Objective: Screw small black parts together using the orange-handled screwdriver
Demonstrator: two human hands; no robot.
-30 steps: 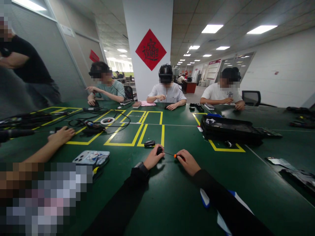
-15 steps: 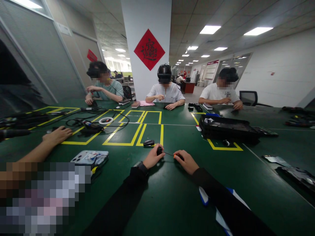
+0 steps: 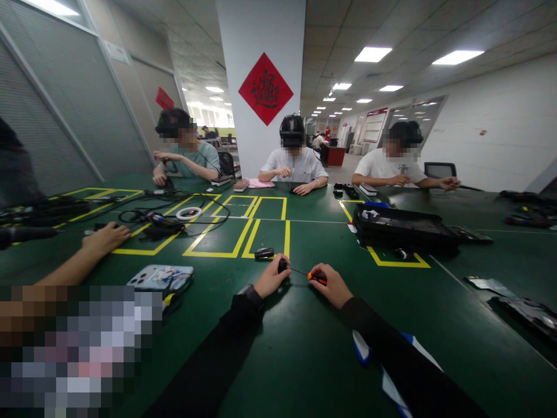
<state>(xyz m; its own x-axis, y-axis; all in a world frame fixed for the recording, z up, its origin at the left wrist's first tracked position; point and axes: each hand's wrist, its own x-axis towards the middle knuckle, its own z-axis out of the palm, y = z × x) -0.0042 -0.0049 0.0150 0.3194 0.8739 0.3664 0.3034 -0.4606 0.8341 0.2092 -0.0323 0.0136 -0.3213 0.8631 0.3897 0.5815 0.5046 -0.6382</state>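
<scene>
My right hand (image 3: 333,285) is closed around the orange and black handle of a screwdriver (image 3: 317,278). Its thin shaft points left, to a small black part (image 3: 282,265) pinched in the fingers of my left hand (image 3: 270,280). The tip appears to meet that part, though the exact contact is too small to make out. Just beyond my left hand, a black cylindrical piece (image 3: 264,253) lies on its side by a yellow tape line.
On the green table (image 3: 278,360), a black housing (image 3: 404,226) stands at right. A phone (image 3: 162,277) and cables (image 3: 174,200) lie at left, near another person's hand (image 3: 111,235). White-and-blue packaging (image 3: 394,383) is under my right forearm. Several people sit opposite.
My right fingers have shifted on the screwdriver, so more of its orange and black handle shows. My left hand stays almost in place with the black part.
</scene>
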